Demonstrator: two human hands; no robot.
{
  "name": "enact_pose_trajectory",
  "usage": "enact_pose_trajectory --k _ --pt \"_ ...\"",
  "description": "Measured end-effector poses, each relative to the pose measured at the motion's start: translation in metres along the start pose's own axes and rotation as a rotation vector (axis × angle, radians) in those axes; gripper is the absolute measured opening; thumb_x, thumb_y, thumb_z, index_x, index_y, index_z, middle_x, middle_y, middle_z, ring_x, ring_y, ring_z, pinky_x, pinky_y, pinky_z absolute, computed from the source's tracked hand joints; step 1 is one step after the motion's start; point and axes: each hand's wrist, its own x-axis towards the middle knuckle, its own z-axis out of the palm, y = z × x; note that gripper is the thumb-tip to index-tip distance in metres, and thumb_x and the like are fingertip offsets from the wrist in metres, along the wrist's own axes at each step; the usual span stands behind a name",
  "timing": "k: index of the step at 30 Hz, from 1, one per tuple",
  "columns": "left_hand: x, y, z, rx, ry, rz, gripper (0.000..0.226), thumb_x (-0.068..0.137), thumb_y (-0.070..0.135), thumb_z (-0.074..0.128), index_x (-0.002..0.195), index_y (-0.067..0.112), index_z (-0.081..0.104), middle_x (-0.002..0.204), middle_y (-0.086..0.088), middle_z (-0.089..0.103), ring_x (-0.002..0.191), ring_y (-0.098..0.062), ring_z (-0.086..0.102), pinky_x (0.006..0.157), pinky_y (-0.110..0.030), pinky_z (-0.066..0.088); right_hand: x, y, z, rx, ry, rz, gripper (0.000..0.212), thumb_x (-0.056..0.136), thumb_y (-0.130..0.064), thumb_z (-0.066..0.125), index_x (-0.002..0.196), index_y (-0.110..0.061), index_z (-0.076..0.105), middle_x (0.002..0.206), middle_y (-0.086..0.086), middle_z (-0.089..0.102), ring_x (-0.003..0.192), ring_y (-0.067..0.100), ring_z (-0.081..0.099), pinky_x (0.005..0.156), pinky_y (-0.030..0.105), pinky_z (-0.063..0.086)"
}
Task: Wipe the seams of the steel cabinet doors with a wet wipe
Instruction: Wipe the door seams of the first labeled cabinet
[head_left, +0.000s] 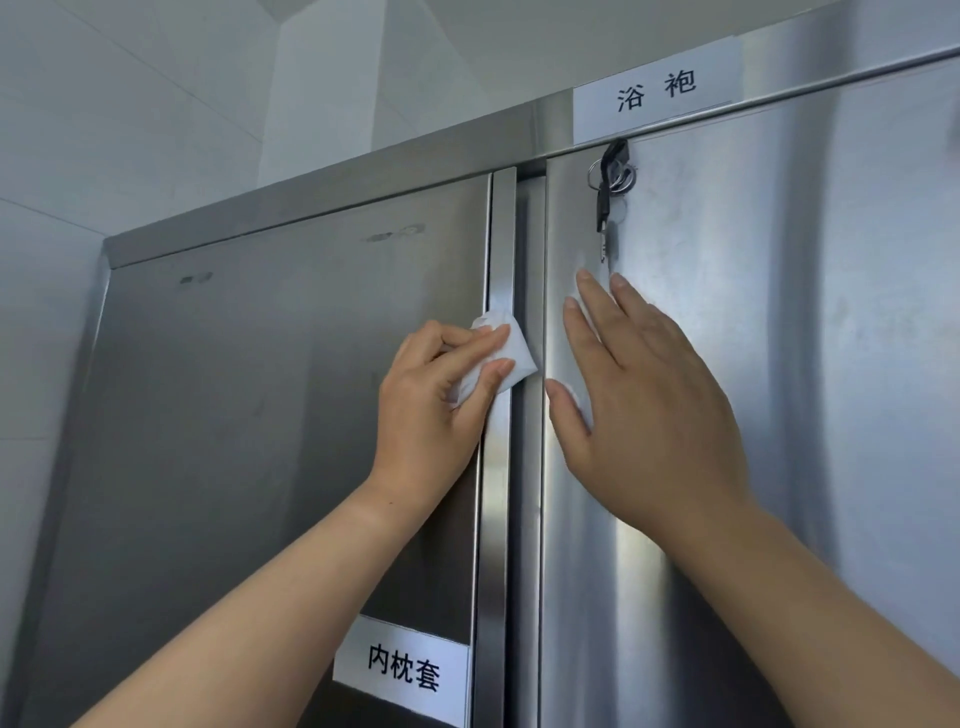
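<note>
Two steel cabinet doors fill the view, the left door (260, 415) and the right door (779, 312), with a vertical seam (524, 519) between them. My left hand (436, 405) grips a folded white wet wipe (506, 351) and presses it against the raised steel edge strip (501, 249) of the left door, beside the seam. My right hand (639, 405) lies flat with straight fingers on the right door, just right of the seam and below the keys.
A bunch of keys (609, 192) hangs from the lock at the top of the right door. White paper labels sit on the top rail (657, 88) and low on the left door (402, 670). A tiled wall (130, 114) rises behind the cabinet.
</note>
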Motion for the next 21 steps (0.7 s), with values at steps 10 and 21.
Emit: enact_pose_trajectory --k 10,21 --pt "-0.023 -0.008 -0.010 -0.031 -0.046 0.120 0.028 0.085 0.015 0.068 0.112 0.008 0.069 0.096 -0.004 0.063 0.101 -0.012 0.062 0.090 -0.017 0.047 -0.027 -0.016 0.006 -0.076 -0.038 0.034 0.058 0.095 -0.035 0.038 0.144 -0.005 0.035 0.155 0.009 0.026 0.144 0.026 0.021 0.115 0.033 0.010" --pt "-0.028 -0.010 -0.004 -0.088 -0.029 0.109 0.031 0.089 0.022 0.063 0.117 0.008 0.066 0.104 0.000 0.058 0.109 -0.012 0.058 0.096 -0.020 0.046 -0.024 -0.016 0.004 -0.105 -0.051 0.046 0.058 0.094 -0.037 0.034 0.144 -0.007 0.036 0.155 0.007 0.026 0.143 0.024 0.023 0.114 0.030 0.009"
